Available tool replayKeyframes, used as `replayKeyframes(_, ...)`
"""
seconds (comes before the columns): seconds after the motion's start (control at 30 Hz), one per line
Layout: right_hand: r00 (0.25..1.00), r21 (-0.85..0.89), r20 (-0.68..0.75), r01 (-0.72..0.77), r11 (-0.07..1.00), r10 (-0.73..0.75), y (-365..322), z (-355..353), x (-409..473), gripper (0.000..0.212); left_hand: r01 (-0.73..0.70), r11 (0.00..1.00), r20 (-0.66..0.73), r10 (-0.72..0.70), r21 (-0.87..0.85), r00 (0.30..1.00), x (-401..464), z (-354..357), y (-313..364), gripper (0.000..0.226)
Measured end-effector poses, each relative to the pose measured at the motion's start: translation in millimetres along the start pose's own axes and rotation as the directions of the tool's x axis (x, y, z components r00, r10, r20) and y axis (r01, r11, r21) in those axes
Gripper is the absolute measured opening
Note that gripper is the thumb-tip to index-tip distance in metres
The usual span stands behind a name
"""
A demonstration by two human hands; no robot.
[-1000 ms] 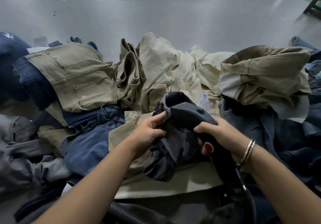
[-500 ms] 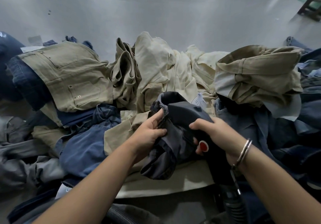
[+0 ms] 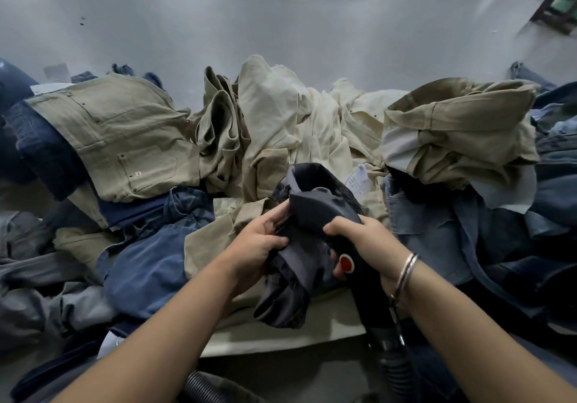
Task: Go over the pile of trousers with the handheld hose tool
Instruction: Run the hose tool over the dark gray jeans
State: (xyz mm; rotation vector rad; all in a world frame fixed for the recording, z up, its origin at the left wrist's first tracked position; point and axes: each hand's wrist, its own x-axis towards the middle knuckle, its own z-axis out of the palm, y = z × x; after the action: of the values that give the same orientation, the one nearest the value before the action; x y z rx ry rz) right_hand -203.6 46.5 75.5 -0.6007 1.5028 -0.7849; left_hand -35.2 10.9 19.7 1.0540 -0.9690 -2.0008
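Observation:
A pile of trousers (image 3: 281, 127) in khaki, cream and blue spreads across the table. At its front lies a dark grey pair (image 3: 296, 265), bunched up. My left hand (image 3: 259, 243) grips the dark grey fabric at its left side. My right hand (image 3: 365, 240) holds the black handheld hose tool (image 3: 352, 265), whose red button faces me. The tool's head is pushed inside the dark grey trousers and is hidden by the cloth. Its ribbed hose (image 3: 396, 368) runs down under my right forearm.
Folded khaki trousers (image 3: 125, 140) lie at the left, another khaki bundle (image 3: 462, 134) at the right, blue denim (image 3: 437, 234) beside my right hand. A pale table edge (image 3: 281, 337) shows below the dark pair. Grey floor (image 3: 281, 21) lies beyond the pile.
My hands have shifted slightly left and up with the dark grey trousers. Both grips stay the same, and the tool stays inside the cloth.

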Motion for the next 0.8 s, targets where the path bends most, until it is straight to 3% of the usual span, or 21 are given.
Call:
replayKeyframes(0.17, 0.973, 0.029, -0.220, 0.080, 0.996, -0.072, -12.9, -14.2, 28.4, 0.006, 0.111, 0.994, -0.094, -0.111, -0.003, 0.989, 0.6, -16.2, 6.8, 0.074)
replayKeyframes(0.23, 0.967, 0.074, -0.236, 0.115, 0.991, -0.095, -12.5, -21.9, 31.7, 0.008, 0.192, 0.978, -0.276, -0.162, 0.084, 0.947, 5.8, -24.6, 7.2, 0.062)
replayKeyframes(0.3, 0.962, 0.103, -0.247, 0.144, 0.984, -0.115, -11.1, -28.1, 30.6, 0.010, 0.234, 0.954, -0.559, -0.092, 0.187, 0.824, 13.5, -37.1, 2.1, 0.039)
replayKeyframes(0.37, 0.962, 0.135, -0.236, 0.172, 0.976, -0.137, -9.4, -34.6, 27.3, 0.010, 0.179, 0.961, -0.755, 0.042, 0.209, 0.654, 19.9, -55.1, -4.3, 0.033)
replayKeyframes(0.43, 0.963, 0.147, -0.223, 0.184, 0.972, -0.149, -6.7, -41.7, 26.1, 0.008, 0.169, 0.957, -0.844, 0.115, 0.235, 0.524, 25.0, -69.2, -8.3, 0.038)
replayKeyframes(0.47, 0.963, 0.143, -0.224, 0.183, 0.973, -0.149, -5.0, -44.9, 26.7, 0.008, 0.248, 0.898, -0.851, 0.212, 0.364, 0.480, 26.1, -72.8, -10.2, 0.039)
replayKeyframes(0.5, 0.962, 0.135, -0.231, 0.179, 0.974, -0.145, -2.6, -47.4, 27.8, 0.008, 0.355, 0.753, -0.801, 0.366, 0.554, 0.475, 26.1, -73.4, -12.6, 0.039)
replayKeyframes(0.53, 0.961, 0.128, -0.242, 0.170, 0.977, -0.135, 0.1, -48.2, 29.8, 0.009, 0.401, 0.543, -0.671, 0.524, 0.738, 0.525, 25.5, -69.8, -15.8, 0.037)
replayKeyframes(0.57, 0.960, 0.125, -0.255, 0.154, 0.980, -0.118, 3.3, -48.3, 31.7, 0.011, 0.354, 0.323, -0.479, 0.633, 0.878, 0.608, 25.4, -61.8, -21.2, 0.034)
replayKeyframes(0.63, 0.960, 0.149, -0.271, 0.118, 0.982, -0.075, 10.2, -46.8, 34.7, 0.013, 0.155, 0.005, -0.125, 0.618, 0.988, 0.776, 26.8, -40.9, -36.9, 0.028)
replayKeyframes(0.67, 0.961, 0.167, -0.269, 0.107, 0.980, -0.059, 13.0, -45.7, 35.7, 0.011, 0.100, -0.045, -0.059, 0.547, 0.994, 0.835, 29.6, -30.3, -45.8, 0.030)
replayKeyframes(0.7, 0.963, 0.181, -0.265, 0.098, 0.978, -0.047, 15.1, -45.1, 36.3, 0.009, 0.123, -0.014, -0.103, 0.452, 0.992, 0.886, 33.8, -21.4, -53.5, 0.038)
replayKeyframes(0.8, 0.962, 0.205, -0.267, 0.109, 0.973, -0.051, 16.2, -44.8, 37.2, 0.016, 0.349, 0.240, -0.387, 0.138, 0.906, 0.912, 51.1, -17.4, -63.1, 0.088)
